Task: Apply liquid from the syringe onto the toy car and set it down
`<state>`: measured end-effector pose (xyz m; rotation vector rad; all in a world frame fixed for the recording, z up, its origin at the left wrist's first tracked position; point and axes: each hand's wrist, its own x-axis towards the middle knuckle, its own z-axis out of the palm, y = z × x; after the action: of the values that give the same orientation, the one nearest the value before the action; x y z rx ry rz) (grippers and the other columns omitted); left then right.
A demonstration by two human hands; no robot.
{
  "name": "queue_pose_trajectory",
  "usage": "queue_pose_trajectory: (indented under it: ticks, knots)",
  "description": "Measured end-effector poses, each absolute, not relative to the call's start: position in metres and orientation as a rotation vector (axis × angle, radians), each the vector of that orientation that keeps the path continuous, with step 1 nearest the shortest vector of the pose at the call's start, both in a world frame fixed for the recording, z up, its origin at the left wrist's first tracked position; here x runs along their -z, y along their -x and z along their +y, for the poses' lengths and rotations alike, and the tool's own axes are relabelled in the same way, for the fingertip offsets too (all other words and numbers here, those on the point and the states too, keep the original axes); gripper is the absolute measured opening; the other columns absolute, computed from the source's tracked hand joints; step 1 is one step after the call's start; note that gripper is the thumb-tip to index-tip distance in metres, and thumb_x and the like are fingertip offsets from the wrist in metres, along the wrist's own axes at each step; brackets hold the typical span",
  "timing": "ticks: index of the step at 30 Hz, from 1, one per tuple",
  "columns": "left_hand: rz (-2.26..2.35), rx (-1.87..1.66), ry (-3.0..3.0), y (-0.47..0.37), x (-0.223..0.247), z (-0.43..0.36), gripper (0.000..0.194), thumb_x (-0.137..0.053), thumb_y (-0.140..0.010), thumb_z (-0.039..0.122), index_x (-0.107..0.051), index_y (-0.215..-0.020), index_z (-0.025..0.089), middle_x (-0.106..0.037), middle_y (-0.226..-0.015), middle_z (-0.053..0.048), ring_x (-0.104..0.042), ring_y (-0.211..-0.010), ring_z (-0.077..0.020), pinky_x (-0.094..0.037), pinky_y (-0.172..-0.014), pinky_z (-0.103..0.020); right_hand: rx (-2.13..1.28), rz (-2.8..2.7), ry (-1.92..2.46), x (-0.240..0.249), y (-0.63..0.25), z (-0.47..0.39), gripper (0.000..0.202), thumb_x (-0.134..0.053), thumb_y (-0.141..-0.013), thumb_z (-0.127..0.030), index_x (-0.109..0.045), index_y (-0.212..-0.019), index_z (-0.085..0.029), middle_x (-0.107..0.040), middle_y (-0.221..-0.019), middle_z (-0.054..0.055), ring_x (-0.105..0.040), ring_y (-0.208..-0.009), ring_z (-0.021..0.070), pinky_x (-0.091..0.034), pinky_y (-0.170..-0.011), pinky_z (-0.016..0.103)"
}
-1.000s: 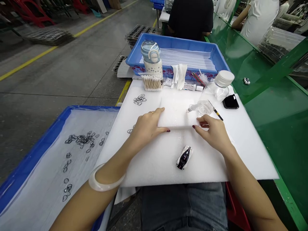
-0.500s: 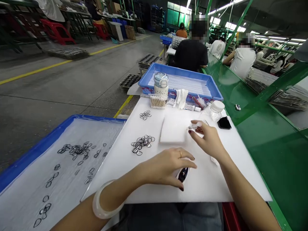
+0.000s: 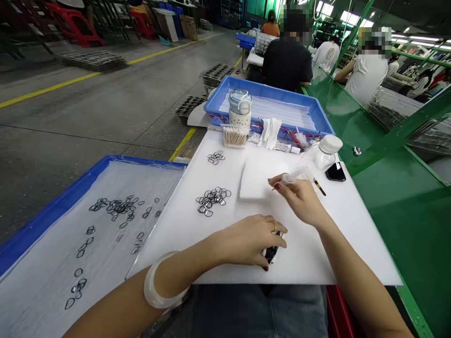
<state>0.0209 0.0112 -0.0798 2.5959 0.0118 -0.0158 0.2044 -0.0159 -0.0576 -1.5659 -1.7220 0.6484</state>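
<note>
One near toy car [image 3: 271, 254] is lying under the left hand [image 3: 250, 241], grip unclear; the right hand [image 3: 301, 201] is pinching one translucent tube [image 3: 295, 175].

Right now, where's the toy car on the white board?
In the head view, right of centre, the toy car is partly covered by the left hand, near the front edge of the white board.

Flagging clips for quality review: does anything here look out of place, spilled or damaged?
Nothing looks spilled or damaged. Slightly odd: a small black-and-white object, perhaps another car, sits alone on the green bench, off the white board and away from the toy car under the left hand.
</note>
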Motion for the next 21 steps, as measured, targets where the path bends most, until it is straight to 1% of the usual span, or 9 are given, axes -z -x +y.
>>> queue_pose_trajectory:
  ticks: [3,6,8,9,12,15,18,20,21]
  knots:
    - [0.033,0.012,-2.597,-0.022,0.080,0.011,0.051,-0.086,-0.074,0.033,-0.066,-0.119,0.020,-0.059,-0.140,-0.009,-0.056,-0.125,-0.0299,-0.047,-0.098,-0.042,-0.628,-1.757,1.677,0.065,-0.201,-0.015,0.036,-0.046,-0.097,-0.049,-0.066,-0.088,-0.020,-0.071,-0.104,0.009,-0.066,-0.098,0.0268,-0.048,-0.087,0.041]
    - [0.045,0.007,-2.609,-0.022,0.080,0.012,0.051,-0.087,-0.073,0.033,-0.067,-0.119,0.023,-0.060,-0.140,-0.006,-0.054,-0.126,-0.0315,-0.047,-0.095,-0.042,-0.797,-1.697,1.584,0.068,-0.207,-0.012,0.047,-0.047,-0.094,-0.063,-0.065,-0.090,-0.020,-0.069,-0.104,0.009,-0.064,-0.105,0.0277,-0.048,-0.092,0.043]
    - [0.036,0.010,-2.623,-0.021,0.080,0.013,0.052,-0.086,-0.073,0.034,-0.067,-0.119,0.022,-0.060,-0.139,-0.006,-0.055,-0.121,-0.0314,-0.047,-0.093,-0.042,-0.947,-1.614,1.461,0.068,-0.212,-0.011,0.054,-0.047,-0.090,-0.071,-0.064,-0.091,-0.020,-0.068,-0.101,0.009,-0.062,-0.110,0.0272,-0.049,-0.092,0.041]
    - [0.029,0.008,-2.631,-0.021,0.081,0.013,0.052,-0.086,-0.073,0.034,-0.067,-0.120,0.022,-0.060,-0.139,-0.006,-0.057,-0.118,-0.0308,-0.047,-0.092,-0.041,-0.986,-1.573,1.412,0.067,-0.213,-0.011,0.056,-0.047,-0.089,-0.073,-0.063,-0.091,-0.020,-0.067,-0.102,0.008,-0.061,-0.113,0.0269,-0.049,-0.093,0.040]
    - [0.013,-0.031,-2.666,-0.020,0.083,0.013,0.051,-0.085,-0.073,0.037,-0.068,-0.118,0.021,-0.063,-0.135,-0.006,-0.059,-0.109,-0.0289,-0.048,-0.088,-0.038,-0.922,-1.558,1.418,0.068,-0.211,-0.014,0.053,-0.048,-0.091,-0.071,-0.063,-0.092,-0.020,-0.066,-0.105,0.008,-0.059,-0.118,0.0267,-0.046,-0.099,0.041]
    - [0.005,-0.075,-2.711,-0.020,0.083,0.011,0.050,-0.086,-0.073,0.039,-0.069,-0.116,0.021,-0.065,-0.130,-0.006,-0.060,-0.102,-0.0274,-0.047,-0.086,-0.036,-0.859,-1.647,1.487,0.072,-0.207,-0.017,0.048,-0.050,-0.092,-0.067,-0.063,-0.089,-0.021,-0.067,-0.101,0.006,-0.061,-0.113,0.0269,-0.041,-0.104,0.044]
    - [0.022,-0.082,-2.739,-0.021,0.083,0.010,0.049,-0.085,-0.073,0.041,-0.069,-0.115,0.020,-0.067,-0.128,-0.007,-0.061,-0.097,-0.0264,-0.048,-0.084,-0.036,-0.985,-1.605,1.343,0.074,-0.211,-0.016,0.046,-0.052,-0.091,-0.066,-0.063,-0.088,-0.021,-0.066,-0.096,0.005,-0.062,-0.112,0.0255,-0.044,-0.101,0.043]
    - [0.080,-0.087,-2.725,-0.020,0.083,0.009,0.053,-0.084,-0.074,0.044,-0.067,-0.117,0.018,-0.068,-0.125,-0.008,-0.062,-0.096,-0.0269,-0.050,-0.082,-0.037,-1.055,-1.486,1.210,0.073,-0.216,-0.016,0.042,-0.051,-0.095,-0.061,-0.064,-0.090,-0.021,-0.067,-0.097,0.005,-0.060,-0.117,0.0242,-0.046,-0.100,0.041]
    - [0.125,-0.097,-2.704,-0.020,0.083,0.008,0.055,-0.083,-0.075,0.045,-0.066,-0.119,0.016,-0.069,-0.123,-0.009,-0.063,-0.096,-0.0272,-0.051,-0.082,-0.038,-1.063,-1.428,1.154,0.071,-0.219,-0.017,0.039,-0.050,-0.097,-0.057,-0.066,-0.092,-0.022,-0.068,-0.100,0.005,-0.059,-0.121,0.0234,-0.045,-0.102,0.041]
